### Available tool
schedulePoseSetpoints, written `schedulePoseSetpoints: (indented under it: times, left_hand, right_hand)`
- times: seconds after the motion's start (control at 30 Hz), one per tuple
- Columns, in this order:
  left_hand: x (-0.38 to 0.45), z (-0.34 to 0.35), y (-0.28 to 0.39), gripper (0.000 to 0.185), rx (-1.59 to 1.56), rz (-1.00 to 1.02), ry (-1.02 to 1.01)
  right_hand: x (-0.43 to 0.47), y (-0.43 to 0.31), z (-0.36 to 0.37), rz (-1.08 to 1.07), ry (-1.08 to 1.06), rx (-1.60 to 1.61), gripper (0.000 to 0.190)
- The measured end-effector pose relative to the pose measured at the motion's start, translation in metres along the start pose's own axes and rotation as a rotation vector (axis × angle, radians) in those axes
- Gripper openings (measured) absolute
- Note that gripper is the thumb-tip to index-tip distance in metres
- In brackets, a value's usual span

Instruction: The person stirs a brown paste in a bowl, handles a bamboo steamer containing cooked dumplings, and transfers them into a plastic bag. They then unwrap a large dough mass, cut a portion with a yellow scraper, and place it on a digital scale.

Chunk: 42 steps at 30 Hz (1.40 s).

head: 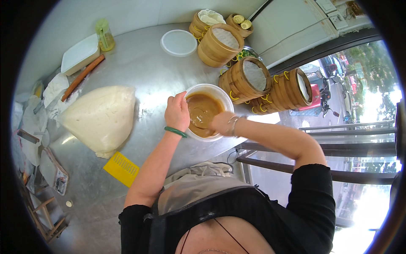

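A round white plastic tub (227, 101) stands on the steel table in front of me, holding a glossy brown paste (204, 106). At its left side, my left hand (177, 111) grips the rim with the thumb up. My right hand (223, 123) reaches over the right rim, its fingers low at the paste and blurred. Whether those fingers hold a tool is hidden. Left of the tub lies a large pale mass of dough (103, 116), apparently under clear film. A yellow slotted dough scraper (122, 169) lies near my left forearm.
Stacked bamboo steamers (244, 79) crowd the tub's right and far side. A white round lid (178, 43) lies behind. Farther left are a wooden rolling pin (83, 77), a lidded white box (80, 54), a green-topped jug (104, 35) and a digital scale (54, 171).
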<state>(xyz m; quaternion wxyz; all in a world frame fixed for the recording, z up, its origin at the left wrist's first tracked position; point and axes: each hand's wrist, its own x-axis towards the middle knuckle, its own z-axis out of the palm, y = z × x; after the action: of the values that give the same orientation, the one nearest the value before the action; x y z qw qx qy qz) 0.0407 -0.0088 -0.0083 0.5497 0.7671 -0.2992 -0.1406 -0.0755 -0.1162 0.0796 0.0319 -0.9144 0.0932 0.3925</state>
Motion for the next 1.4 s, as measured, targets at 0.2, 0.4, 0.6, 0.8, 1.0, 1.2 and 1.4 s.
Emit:
schedulePoseSetpoints:
  times: [0.2,0.4,0.6,0.8,1.0,1.2,1.4]
  left_hand:
    - [0.002,0.002,0.004,0.024,0.012,-0.002,-0.012]
    - [-0.002,0.002,0.004,0.024,-0.029,-0.009,-0.006]
    - [-0.019,0.003,-0.005,0.025,-0.103,0.014,0.111]
    - [-0.088,-0.005,0.012,0.039,-0.393,-0.498,-0.239]
    - [-0.019,-0.015,0.01,0.03,0.048,0.074,-0.233]
    - [-0.007,0.0,-0.001,0.025,0.019,0.079,-0.185]
    - [-0.005,-0.001,0.002,0.024,0.014,0.086,-0.203]
  right_hand:
    - [0.034,-0.022,-0.011,0.041,0.113,-0.105,0.023]
    - [0.013,0.028,-0.017,0.147,-0.047,-0.111,0.023]
    - [0.004,-0.001,0.008,-0.023,0.041,-0.097,0.019]
    - [0.034,0.001,0.011,0.125,0.059,-0.127,0.022]
    - [0.004,0.021,0.0,0.146,0.07,-0.068,0.018]
    - [0.006,-0.006,0.019,0.056,0.097,-0.1,0.02]
    - [0.002,0.003,0.01,0.107,0.078,-0.042,0.021]
